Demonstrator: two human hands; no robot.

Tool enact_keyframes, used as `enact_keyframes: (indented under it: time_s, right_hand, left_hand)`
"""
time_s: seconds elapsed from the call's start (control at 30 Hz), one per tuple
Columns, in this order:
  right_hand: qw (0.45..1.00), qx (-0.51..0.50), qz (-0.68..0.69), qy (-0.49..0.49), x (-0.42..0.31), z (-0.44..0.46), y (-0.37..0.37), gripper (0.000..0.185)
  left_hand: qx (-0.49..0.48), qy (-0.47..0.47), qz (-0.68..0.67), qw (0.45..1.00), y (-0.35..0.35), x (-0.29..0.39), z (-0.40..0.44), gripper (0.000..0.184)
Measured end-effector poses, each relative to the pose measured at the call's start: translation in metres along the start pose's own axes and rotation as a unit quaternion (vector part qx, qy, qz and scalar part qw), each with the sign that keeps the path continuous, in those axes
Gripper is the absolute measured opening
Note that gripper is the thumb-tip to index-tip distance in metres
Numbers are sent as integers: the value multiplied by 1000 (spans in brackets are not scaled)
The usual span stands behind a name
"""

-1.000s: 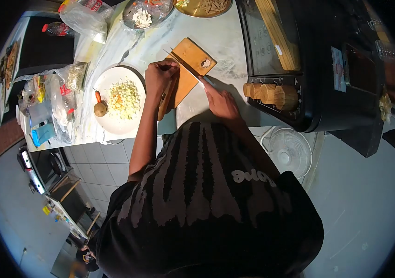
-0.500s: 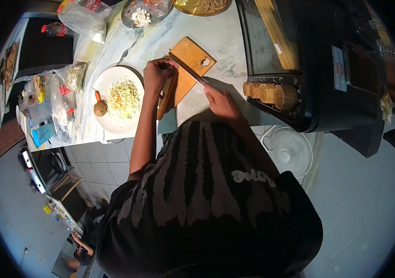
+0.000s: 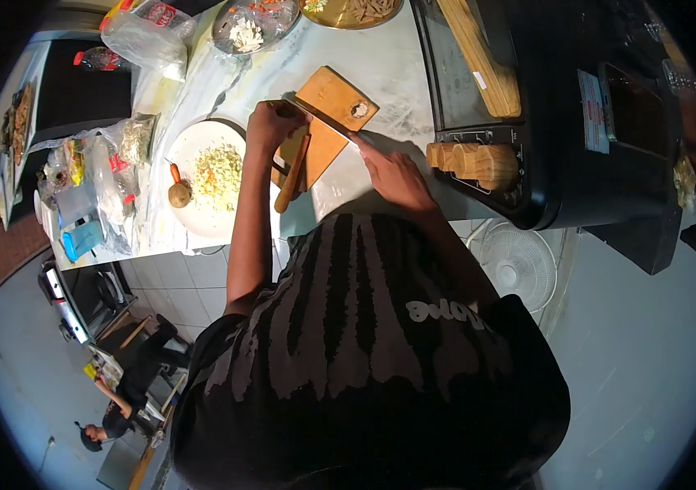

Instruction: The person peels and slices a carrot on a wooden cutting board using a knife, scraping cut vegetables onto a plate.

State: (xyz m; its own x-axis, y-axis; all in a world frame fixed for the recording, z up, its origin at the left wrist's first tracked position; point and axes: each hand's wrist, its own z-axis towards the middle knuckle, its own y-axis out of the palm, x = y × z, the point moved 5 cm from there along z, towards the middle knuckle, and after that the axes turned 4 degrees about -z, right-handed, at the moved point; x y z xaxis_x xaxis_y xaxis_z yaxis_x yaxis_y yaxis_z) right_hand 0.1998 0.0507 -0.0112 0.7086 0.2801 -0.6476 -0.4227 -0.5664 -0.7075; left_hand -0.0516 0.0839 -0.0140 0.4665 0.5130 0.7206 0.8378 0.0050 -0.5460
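Note:
My right hand [image 3: 397,178] is closed around the handle end of a knife. Its blade [image 3: 327,120] slants up and left across the wooden cutting board [image 3: 330,86]. By the blade's far end is my left hand [image 3: 274,126], its fingers pinched together over the board's left edge; whatever they grip is hidden. A second wooden-handled tool [image 3: 291,181] lies on the board below my left hand, its far end partly covered. Near the board's right corner sits a small pale piece [image 3: 359,109]. Left of my forearm, a white plate [image 3: 189,137] carries chopped pale green and orange vegetables [image 3: 216,175].
On the plate's left rim lie a small orange chili or carrot [image 3: 175,172] and a round brown item [image 3: 179,195]. Metal trays [image 3: 297,33] of food stand at the back. A black oven-like appliance [image 3: 536,196] borders the right. Another person [image 3: 123,400] is at lower left.
The knife and both hands have barely shifted. The wooden-handled tool shows more clearly beside my left wrist. The other person at lower left has come further into view.

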Motion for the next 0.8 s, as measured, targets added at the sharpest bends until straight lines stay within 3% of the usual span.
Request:
enact_keyframes:
  time_s: [0.1,0.5,0.73,0.8]
  right_hand:
    - [995,21,98,-23,5,3,8,48]
    - [990,13,142,-24,1,4,-2,39]
    - [992,31,118,-26,0,6,-10,36]
    - [999,14,29,-19,-1,8,-12,42]
  left_hand:
    - [-11,-4,-12,1000,0,4,-1,16]
    - [-18,3,-59,998,2,-10,6,12]
    - [-39,8,-36,999,1,-6,6,13]
    - [-24,3,-33,999,1,-4,4,14]
